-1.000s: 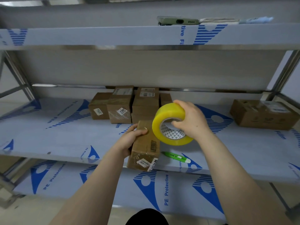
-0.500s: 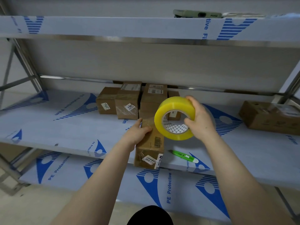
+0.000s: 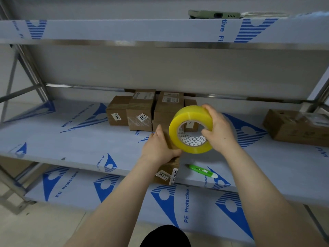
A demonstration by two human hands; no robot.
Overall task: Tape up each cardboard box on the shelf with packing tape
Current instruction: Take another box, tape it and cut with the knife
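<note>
Gripping the yellow tape roll (image 3: pixel 191 130) w/ our right hand (image 3: pixel 221 131), fingers thru its core & over the rim; left hand (image 3: pixel 157 147) clasps the small box (image 3: pixel 170 166) just below, at the shelf (image 3: pixel 71 139) front edge

metal rack, surfaces covered in blue-printed protective film. middle shelf (image 3: pixel 71 139): cluster of labelled cardboard boxes (image 3: pixel 140 113) at rear centre; small cardboard box (image 3: pixel 167 173) at front edge; green utility knife (image 3: pixel 202 171) just right of it; larger cardboard box (image 3: pixel 295 127) far right. top shelf (image 3: pixel 124 31): phone (image 3: pixel 213 15).
</note>
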